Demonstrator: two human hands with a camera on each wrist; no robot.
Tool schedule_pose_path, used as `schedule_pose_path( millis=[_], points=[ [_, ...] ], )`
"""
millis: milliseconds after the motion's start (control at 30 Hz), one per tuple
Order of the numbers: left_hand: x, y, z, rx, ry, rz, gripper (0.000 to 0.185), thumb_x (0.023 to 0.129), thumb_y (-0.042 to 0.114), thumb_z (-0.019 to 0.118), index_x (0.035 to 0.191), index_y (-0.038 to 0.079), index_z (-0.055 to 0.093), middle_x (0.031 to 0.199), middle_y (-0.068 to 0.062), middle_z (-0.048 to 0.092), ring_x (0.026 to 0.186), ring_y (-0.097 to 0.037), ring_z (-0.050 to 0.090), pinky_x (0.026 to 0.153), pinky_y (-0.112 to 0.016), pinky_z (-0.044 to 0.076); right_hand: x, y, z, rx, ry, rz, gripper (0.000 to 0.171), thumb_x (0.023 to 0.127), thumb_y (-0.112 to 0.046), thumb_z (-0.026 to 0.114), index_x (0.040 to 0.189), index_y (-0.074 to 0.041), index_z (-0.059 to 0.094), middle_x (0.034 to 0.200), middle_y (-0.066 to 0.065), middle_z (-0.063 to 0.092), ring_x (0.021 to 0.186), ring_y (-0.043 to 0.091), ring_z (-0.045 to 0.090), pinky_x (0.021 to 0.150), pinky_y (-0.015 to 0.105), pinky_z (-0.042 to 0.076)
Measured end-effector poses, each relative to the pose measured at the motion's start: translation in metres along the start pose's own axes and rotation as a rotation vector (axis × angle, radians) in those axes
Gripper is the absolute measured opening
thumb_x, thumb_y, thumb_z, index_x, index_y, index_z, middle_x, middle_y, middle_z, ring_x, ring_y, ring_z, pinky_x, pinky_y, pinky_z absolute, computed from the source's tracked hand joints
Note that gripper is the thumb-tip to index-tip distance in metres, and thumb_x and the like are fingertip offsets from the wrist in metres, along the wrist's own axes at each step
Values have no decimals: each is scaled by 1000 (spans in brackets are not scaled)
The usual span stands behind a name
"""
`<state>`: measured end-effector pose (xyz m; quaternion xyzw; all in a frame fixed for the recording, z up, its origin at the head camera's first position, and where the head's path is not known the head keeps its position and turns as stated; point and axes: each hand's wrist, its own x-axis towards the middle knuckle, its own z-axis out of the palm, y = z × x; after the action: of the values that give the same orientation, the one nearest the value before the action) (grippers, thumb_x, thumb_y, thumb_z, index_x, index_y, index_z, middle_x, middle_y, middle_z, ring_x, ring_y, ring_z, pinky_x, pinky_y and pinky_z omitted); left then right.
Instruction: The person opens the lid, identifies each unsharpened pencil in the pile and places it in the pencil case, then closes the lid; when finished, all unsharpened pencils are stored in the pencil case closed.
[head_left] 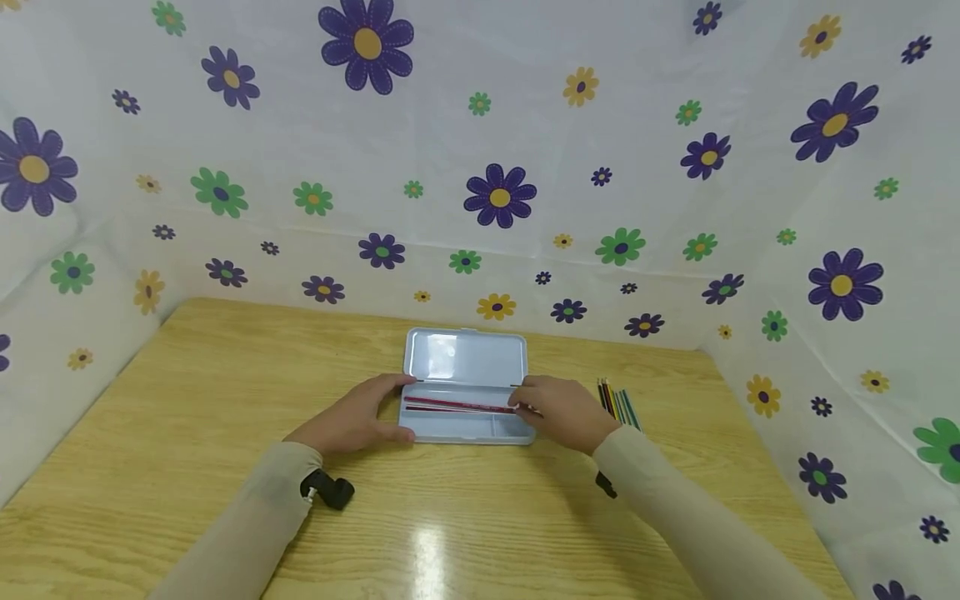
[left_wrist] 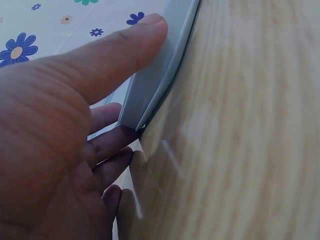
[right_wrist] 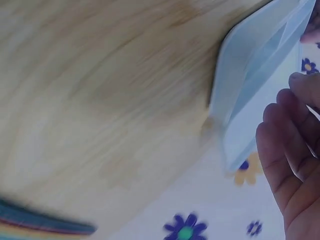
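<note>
Red pencils [head_left: 450, 402] lie in the open case [head_left: 450, 427], long axis L–R, running toward my R hand [head_left: 562, 408]. Key relation, I'd say: R ends sit at my R fingertips, most of the length stretching off L, so R hand's best placed. R fingers are bunched narrow; can't tell if they pinch a pencil. L hand [head_left: 356, 421] is spread wide at the case's L end, thumb at near corner, fingers at far, pencils' L ends betw. them.
</note>
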<state>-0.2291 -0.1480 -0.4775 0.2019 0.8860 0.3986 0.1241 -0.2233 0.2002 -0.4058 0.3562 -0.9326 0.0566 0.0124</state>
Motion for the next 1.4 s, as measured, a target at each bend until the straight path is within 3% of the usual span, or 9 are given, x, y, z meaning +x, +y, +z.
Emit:
schedule_pose_path(
  millis=[133,400,533,667,867,1400],
  points=[
    [3,1,1,-6,0,11,99,79,56,85,158,18,40,164,-9,36,154,-34,29,125,-55,24,-30,25,-8,-9,56,27,10,97,-13,73,107,-13,77,99,-5,70,84,8,66,73,29,59],
    [3,-4,2,-10,1,8,99,79,59,84,158,19,40,164,-10,36,154,-36,28,125,-57,24,-86,76,-15,58,86,266,13,98,-12,70,110,-10,76,95,-7,67,83,8,63,74,35,59],
    [3,-3,0,-20,0,16,99,79,58,84,158,19,39,164,-10,35,154,-35,28,125,-57,23,-109,89,-16,107,113,346,14,98,-11,69,111,-8,75,96,-5,68,83,10,63,74,37,58],
    [2,-1,-1,-24,2,18,99,78,58,85,158,19,40,164,-10,36,154,-35,28,125,-56,23,-127,96,-10,158,77,408,16,98,-13,69,113,-7,73,99,-3,68,84,11,62,74,38,56],
    [1,-1,0,-22,-6,10,99,79,57,85,158,18,40,164,-9,35,154,-34,28,126,-55,23,-141,100,2,213,-4,476,23,98,-15,70,118,-4,70,94,-5,68,84,9,61,74,36,56],
    [2,-4,0,-16,-8,3,98,79,57,84,158,19,40,165,-11,35,154,-36,28,125,-58,23,-149,95,7,197,-34,493,26,96,-12,72,119,0,68,92,-4,68,83,11,64,72,37,58]
  ],
)
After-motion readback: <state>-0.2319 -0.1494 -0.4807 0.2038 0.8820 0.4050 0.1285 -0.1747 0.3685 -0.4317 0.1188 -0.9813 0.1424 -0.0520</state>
